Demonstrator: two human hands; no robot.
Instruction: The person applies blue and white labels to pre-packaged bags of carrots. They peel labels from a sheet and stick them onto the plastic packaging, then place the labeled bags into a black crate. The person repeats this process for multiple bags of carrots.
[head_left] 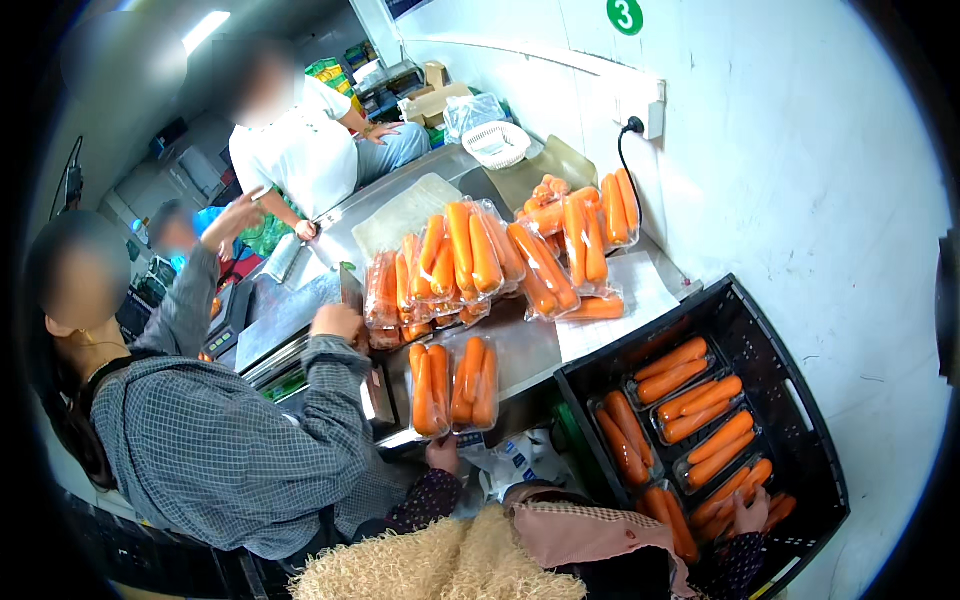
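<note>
My left hand (441,457) is at the table's front edge, just below two wrapped carrot packs (472,385); its fingertips are partly hidden, so I cannot tell what it holds. My right hand (749,512) grips a carrot pack (727,492) inside the black crate (807,440) at lower right, among several other wrapped packs (700,400). Behind the two front packs lies a heap of wrapped carrots (460,250) on the steel table (525,365), beside a white sheet (640,285).
A co-worker in a checked sleeve (235,450) stands close on my left, hands over the table. A person in a white shirt (290,160) is across it. A white basket (496,143) sits at the back. A wall socket (650,105) with a black cord is above.
</note>
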